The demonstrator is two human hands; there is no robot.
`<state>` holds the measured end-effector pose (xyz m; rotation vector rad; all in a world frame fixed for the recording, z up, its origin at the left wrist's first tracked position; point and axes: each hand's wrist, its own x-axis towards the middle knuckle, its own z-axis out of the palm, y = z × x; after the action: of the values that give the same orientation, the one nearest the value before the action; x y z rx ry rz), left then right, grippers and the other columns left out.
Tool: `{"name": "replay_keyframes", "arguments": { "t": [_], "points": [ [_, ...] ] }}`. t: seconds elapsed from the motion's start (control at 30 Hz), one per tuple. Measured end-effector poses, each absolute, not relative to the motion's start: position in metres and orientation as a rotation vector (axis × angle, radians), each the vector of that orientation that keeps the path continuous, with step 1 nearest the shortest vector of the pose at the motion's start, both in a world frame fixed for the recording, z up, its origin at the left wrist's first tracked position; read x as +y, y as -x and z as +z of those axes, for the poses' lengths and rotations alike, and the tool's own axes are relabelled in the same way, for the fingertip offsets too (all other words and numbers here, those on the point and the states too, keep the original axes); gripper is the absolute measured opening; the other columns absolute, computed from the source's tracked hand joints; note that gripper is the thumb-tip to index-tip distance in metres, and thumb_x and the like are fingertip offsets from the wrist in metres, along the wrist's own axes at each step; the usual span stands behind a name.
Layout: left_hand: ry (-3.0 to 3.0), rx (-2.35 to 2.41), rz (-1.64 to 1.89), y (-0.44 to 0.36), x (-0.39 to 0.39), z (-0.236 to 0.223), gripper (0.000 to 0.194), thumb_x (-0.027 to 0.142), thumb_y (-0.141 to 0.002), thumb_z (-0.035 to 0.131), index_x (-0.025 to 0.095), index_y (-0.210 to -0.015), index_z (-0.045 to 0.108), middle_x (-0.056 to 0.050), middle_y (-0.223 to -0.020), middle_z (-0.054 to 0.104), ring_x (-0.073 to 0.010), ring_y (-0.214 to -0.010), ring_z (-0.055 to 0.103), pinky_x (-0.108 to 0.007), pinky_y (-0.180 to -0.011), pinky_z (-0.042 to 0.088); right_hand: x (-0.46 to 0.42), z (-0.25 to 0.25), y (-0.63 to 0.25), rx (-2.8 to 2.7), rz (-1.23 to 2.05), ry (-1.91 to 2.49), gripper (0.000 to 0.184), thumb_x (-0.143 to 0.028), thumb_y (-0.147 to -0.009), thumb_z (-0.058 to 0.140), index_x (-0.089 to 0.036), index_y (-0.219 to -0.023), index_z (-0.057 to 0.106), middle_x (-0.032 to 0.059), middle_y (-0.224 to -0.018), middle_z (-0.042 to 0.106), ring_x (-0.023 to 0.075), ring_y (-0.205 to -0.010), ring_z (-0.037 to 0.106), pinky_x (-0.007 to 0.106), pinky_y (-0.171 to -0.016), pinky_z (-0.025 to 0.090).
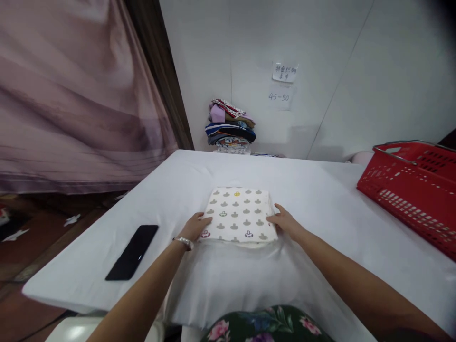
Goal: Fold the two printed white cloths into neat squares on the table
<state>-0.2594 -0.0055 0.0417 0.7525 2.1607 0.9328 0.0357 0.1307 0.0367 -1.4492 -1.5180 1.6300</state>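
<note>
A folded white cloth [238,213] with rows of grey pacifier-like prints, a few in colour, lies flat on the white-covered table in front of me. My left hand [196,227] grips its left edge, thumb on top, with a bracelet at the wrist. On the opposite edge, my right hand [283,221] holds the cloth with its thumb on top; the index finger reaches along the side. The undersides of both grips are hidden. Thin whitish, sheer material [235,266] spreads from the cloth's near edge toward me; I cannot tell whether it is a bag or a table cover.
A black phone [132,251] lies left of my forearm on the table [320,190]. At the right edge stands a red plastic basket [409,190]. Folded fabrics [231,126] are stacked by the back wall, near paper notes [284,72]. A pink curtain [78,95] hangs at left.
</note>
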Motion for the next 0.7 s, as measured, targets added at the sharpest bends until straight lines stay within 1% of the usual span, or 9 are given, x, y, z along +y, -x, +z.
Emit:
{"name": "replay_keyframes", "arguments": {
  "t": [0.1,0.17,0.27,0.33,0.43,0.53,0.7],
  "points": [
    [-0.726,1.959,0.94,0.234,-0.022,0.036,0.077,0.041,-0.064,0.071,0.012,-0.127,0.039,-0.013,-0.093,0.067,-0.0233,-0.073,0.066,-0.031,-0.058,0.052,0.14,0.041,-0.054,-1.541,1.543,1.438,0.084,-0.026,-0.063,0.071,-0.019,-0.138,0.034,0.0033,-0.078,0.068,0.0221,-0.073,0.065,0.034,-0.068,0.051],
    [-0.738,1.769,0.89,0.213,-0.037,0.03,0.087,0.041,-0.065,0.071,0.015,-0.135,0.027,-0.009,-0.084,0.068,-0.0194,-0.059,0.064,-0.026,-0.047,0.048,0.146,0.044,-0.074,-1.553,1.586,1.478,0.083,-0.029,-0.065,0.069,-0.021,-0.139,0.031,0.0053,-0.083,0.068,0.023,-0.074,0.066,0.035,-0.067,0.051],
    [-0.704,1.65,0.78,0.194,-0.05,0.027,0.093,0.043,-0.067,0.07,0.016,-0.139,0.018,-0.004,-0.07,0.066,-0.0169,-0.048,0.06,-0.024,-0.042,0.044,0.149,0.046,-0.101,-1.536,1.749,1.587,0.086,-0.032,-0.068,0.068,-0.022,-0.142,0.025,0.0086,-0.095,0.069,0.0243,-0.081,0.066,0.036,-0.071,0.051],
    [-0.624,1.707,0.82,0.195,-0.047,0.031,0.093,0.043,-0.069,0.068,0.014,-0.14,0.017,-0.006,-0.075,0.066,-0.0166,-0.052,0.06,-0.025,-0.044,0.047,0.148,0.047,-0.111,-1.519,1.845,1.594,0.094,-0.033,-0.067,0.071,-0.023,-0.144,0.018,0.0092,-0.104,0.067,0.0238,-0.088,0.065,0.036,-0.077,0.05],
    [-0.534,1.798,1.035,0.212,-0.026,0.04,0.088,0.038,-0.069,0.07,0.013,-0.139,0.023,-0.012,-0.093,0.065,-0.0157,-0.061,0.062,-0.026,-0.052,0.05,0.152,0.047,-0.11,-1.522,1.895,1.548,0.102,-0.038,-0.067,0.073,-0.025,-0.145,0.009,0.0095,-0.114,0.063,0.023,-0.094,0.063,0.035,-0.083,0.049],
    [-0.458,1.789,1.151,0.225,-0.001,0.044,0.084,0.037,-0.07,0.07,0.012,-0.137,0.027,-0.015,-0.1,0.064,-0.0165,-0.068,0.062,-0.027,-0.057,0.052,0.164,0.044,-0.097,-1.471,1.917,1.528,0.1,-0.043,-0.069,0.071,-0.025,-0.145,0.009,0.0121,-0.12,0.06,0.023,-0.095,0.062,0.034,-0.08,0.05],
    [-0.439,1.809,1.148,0.228,0.024,0.037,0.081,0.038,-0.071,0.069,0.012,-0.136,0.03,-0.019,-0.112,0.06,-0.0193,-0.079,0.062,-0.028,-0.06,0.052,0.19,0.033,-0.075,-1.373,1.944,1.426,0.104,-0.041,-0.068,0.072,-0.017,-0.145,0.006,0.0155,-0.118,0.06,0.0211,-0.094,0.062,0.03,-0.075,0.052]
  ]
}}
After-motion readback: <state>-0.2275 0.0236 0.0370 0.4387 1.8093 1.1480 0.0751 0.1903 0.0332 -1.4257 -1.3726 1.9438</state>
